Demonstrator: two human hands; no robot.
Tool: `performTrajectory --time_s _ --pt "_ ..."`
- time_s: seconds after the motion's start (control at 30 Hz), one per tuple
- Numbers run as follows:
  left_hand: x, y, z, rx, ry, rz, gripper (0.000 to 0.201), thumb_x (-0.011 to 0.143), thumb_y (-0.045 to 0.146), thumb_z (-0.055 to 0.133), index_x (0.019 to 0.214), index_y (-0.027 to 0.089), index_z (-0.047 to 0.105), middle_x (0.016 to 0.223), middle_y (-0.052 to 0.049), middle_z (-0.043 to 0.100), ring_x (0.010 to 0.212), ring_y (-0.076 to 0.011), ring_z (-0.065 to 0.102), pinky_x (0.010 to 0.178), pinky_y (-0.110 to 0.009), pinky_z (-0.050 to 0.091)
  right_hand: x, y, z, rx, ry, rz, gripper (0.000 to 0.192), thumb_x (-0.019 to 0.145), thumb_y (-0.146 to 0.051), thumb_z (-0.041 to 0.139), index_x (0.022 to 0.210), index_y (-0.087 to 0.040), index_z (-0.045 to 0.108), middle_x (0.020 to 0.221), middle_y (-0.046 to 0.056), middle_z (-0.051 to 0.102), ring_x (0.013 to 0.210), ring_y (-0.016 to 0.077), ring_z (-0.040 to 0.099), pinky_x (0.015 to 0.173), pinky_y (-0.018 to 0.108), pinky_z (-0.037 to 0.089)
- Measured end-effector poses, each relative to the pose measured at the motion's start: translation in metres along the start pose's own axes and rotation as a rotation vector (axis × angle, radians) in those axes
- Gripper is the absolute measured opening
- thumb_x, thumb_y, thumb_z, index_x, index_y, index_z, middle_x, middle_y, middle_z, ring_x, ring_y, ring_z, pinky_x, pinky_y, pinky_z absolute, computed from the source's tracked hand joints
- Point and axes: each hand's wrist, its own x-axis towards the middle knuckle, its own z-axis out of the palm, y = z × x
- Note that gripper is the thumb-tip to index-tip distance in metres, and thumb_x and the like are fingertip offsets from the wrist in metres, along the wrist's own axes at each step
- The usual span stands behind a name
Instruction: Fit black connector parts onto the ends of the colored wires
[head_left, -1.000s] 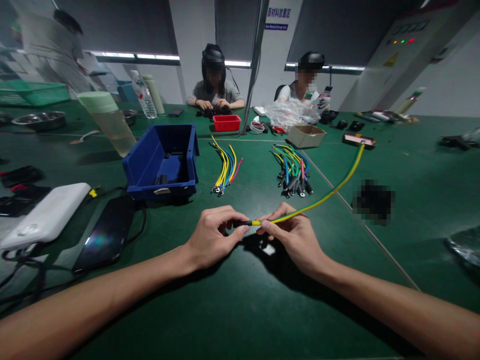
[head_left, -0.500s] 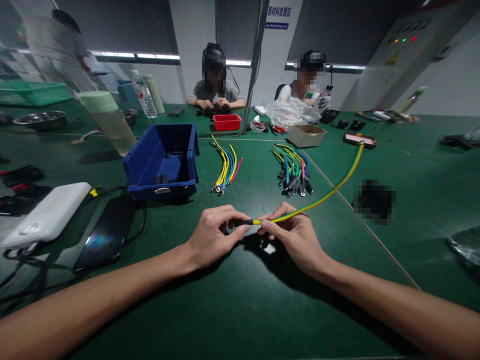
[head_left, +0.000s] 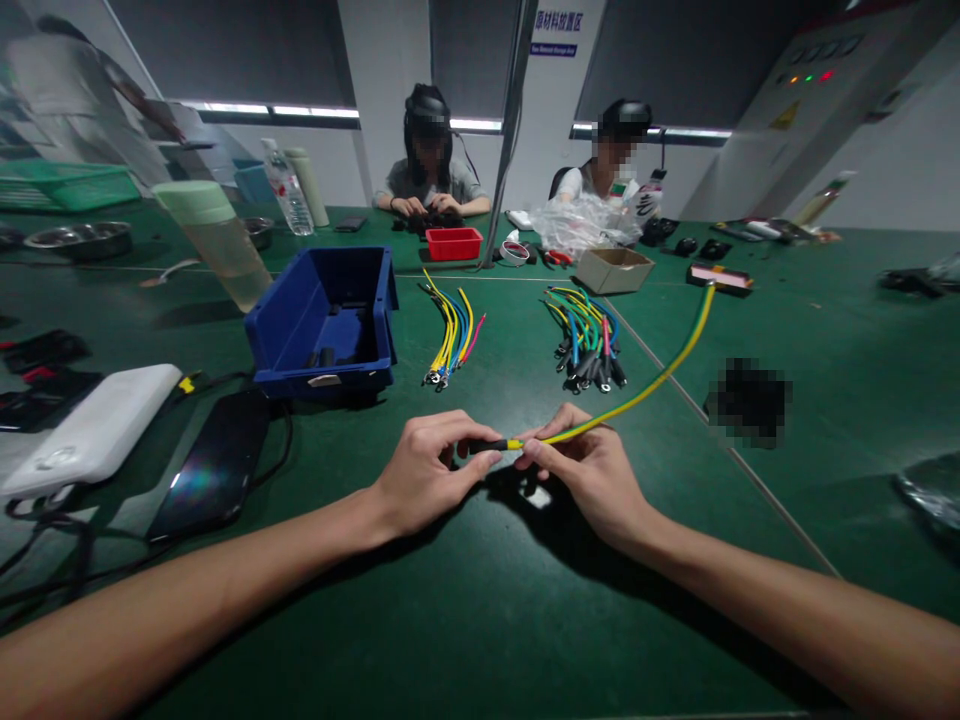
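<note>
My left hand (head_left: 435,470) is closed, pinching a black sleeve (head_left: 486,446) between thumb and fingers. The sleeve sits around the near end of a yellow-green wire (head_left: 637,402). Just beside it, my right hand (head_left: 589,470) pinches the same wire; its far part curves up to the right, with a bare tip. Beyond the hands lie a bundle of wires with black sleeves and ring terminals (head_left: 589,350) and a smaller bundle of yellow, blue and pink wires (head_left: 454,330). A blue bin (head_left: 322,379) at the left holds black sleeves (head_left: 326,356).
A white power bank (head_left: 105,425) and a black phone (head_left: 214,465) with cables lie left. Behind are a green-lidded bottle (head_left: 214,240), a red tray (head_left: 453,244) and a cardboard box (head_left: 613,270). Two people sit across the green table; another person (head_left: 67,100) stands far left.
The far end of the wire has swung slightly left. Both my hands keep their grip in about the same spot. The standing person at the far left has shifted left.
</note>
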Motion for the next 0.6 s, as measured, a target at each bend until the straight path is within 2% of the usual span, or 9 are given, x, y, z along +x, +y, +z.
performTrajectory --time_s 0.6 --pt "0.0005 0.0008 -0.0007 -0.001 -0.015 0.008 0.013 0.080 0.019 0.064 0.090 0.014 0.070 0.068 -0.002 0.063 0.056 -0.0091 0.051 0.053 -0.021 0.039 0.0003 0.0021 -0.0009 -0.040 -0.022 -0.005 0.029 0.072 -0.039 0.072 0.073 -0.020 0.049 0.069 0.002 0.069 0.062 0.0146 0.063 0.052 0.024 0.046"
